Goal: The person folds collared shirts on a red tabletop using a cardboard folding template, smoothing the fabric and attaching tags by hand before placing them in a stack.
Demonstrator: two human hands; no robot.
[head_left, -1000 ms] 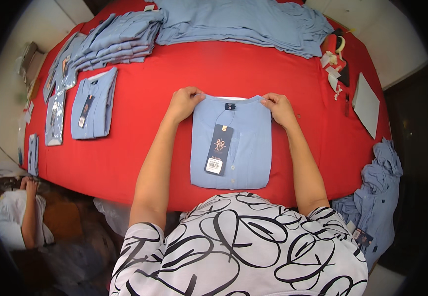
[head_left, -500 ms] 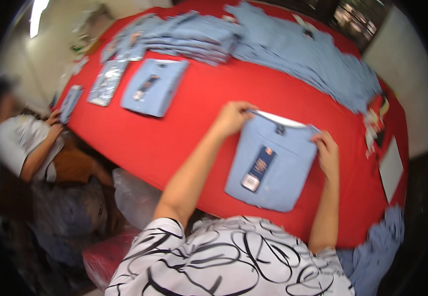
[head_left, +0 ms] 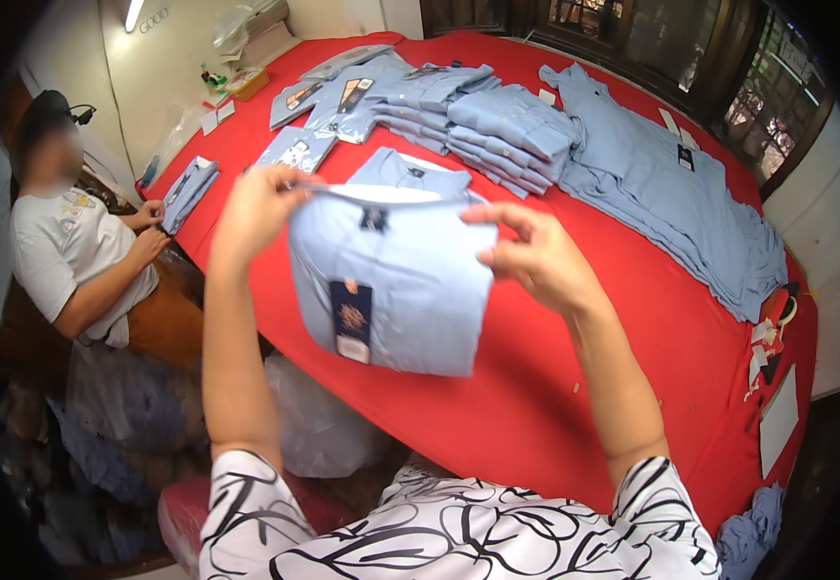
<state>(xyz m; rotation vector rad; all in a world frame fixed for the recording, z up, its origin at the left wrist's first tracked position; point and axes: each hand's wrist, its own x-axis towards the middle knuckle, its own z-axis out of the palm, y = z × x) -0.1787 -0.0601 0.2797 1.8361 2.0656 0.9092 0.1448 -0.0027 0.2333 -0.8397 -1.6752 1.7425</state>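
Between my two hands hangs a folded light-blue shirt, lifted above the red table. A dark hang tag lies on its front, and white shows inside its neckline. My left hand pinches the collar at the left corner. At the opposite upper corner, my right hand grips the fabric between thumb and fingers. Right behind the raised shirt, another folded blue shirt lies on the table, its lower part hidden.
Stacked folded shirts and bagged shirts line the far side of the red table. Spread-out blue shirts cover the far right. Tape and a white board lie rightward. A co-worker handles a shirt at left.
The shirt has risen off the table and moved left and away from me, toward the other folded shirt, with both hands still gripping its upper corners. My view has shifted too.
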